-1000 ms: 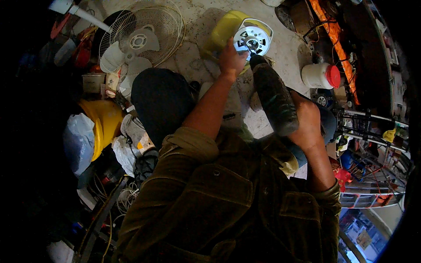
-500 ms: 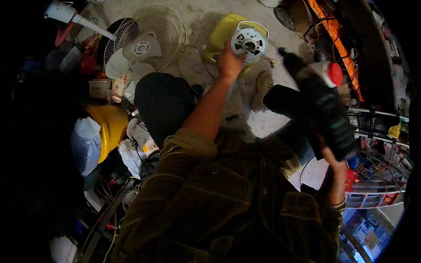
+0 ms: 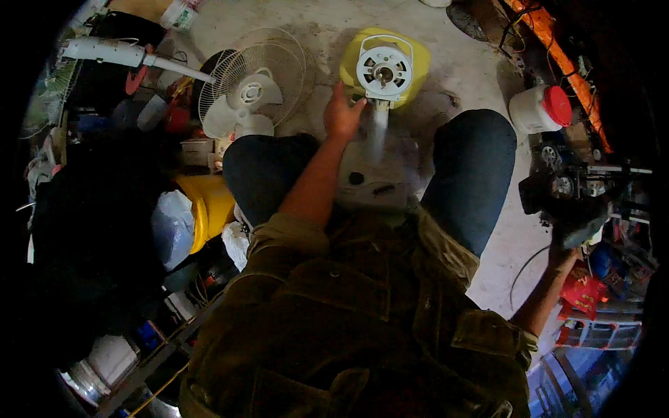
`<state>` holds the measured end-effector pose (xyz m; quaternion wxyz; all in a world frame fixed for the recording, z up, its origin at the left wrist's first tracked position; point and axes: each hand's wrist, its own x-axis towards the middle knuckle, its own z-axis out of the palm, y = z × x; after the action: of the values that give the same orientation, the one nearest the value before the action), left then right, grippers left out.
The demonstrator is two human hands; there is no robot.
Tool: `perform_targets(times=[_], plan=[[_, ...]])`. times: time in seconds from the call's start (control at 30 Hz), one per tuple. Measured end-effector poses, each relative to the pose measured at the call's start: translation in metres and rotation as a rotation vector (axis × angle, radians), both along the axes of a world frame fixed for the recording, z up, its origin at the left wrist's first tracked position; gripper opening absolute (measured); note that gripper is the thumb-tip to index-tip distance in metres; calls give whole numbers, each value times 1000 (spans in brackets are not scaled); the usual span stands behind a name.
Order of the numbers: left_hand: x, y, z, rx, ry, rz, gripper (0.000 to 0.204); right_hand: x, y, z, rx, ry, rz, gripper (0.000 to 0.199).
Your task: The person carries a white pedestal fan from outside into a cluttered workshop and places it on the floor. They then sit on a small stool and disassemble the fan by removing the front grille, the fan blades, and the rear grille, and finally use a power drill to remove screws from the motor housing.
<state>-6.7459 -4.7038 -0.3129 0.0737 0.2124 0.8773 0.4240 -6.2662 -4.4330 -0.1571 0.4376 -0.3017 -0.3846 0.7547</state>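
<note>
A white round fan motor housing (image 3: 383, 72) with dark slots and a looped handle rests over a yellow plastic container (image 3: 420, 63). Below it projects a pale neck (image 3: 379, 118), blurred toward its lower end. My left hand (image 3: 342, 117) is at the housing's lower left, thumb and fingers spread, the thumb close to the neck; whether it touches is unclear. Far to the right, my right hand (image 3: 568, 254) is closed around a dark, bulky tool (image 3: 561, 212), whose exact kind I cannot make out against the clutter.
A fan with a wire guard (image 3: 254, 90) lies at the left, beside a yellow bucket (image 3: 202, 216) with a pale bag. A white tub with a red lid (image 3: 540, 110) stands right of my knee. An orange beam (image 3: 557, 56) runs behind it; clutter lines both sides.
My right hand has swung the dark tool away to the right and lower. My left hand has shifted down and left off the housing's side, its fingers spreading. The view has turned slightly.
</note>
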Motion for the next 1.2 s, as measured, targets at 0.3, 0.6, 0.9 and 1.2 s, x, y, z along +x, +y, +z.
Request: perform_targets(times=[0.3, 0.6, 0.9, 1.2], plan=[[39, 35, -2, -180, 77, 37, 60, 34, 45, -161, -451, 140, 96, 61], [39, 44, 16, -108, 66, 56, 43, 42, 15, -276, -688, -136, 37, 45], [19, 65, 36, -280, 52, -28, 49, 61, -4, -282, -773, -109, 30, 41], [-5, 83, 43, -402, -32, -136, 49, 110, 56, -298, 155, -1363, -678, 42]])
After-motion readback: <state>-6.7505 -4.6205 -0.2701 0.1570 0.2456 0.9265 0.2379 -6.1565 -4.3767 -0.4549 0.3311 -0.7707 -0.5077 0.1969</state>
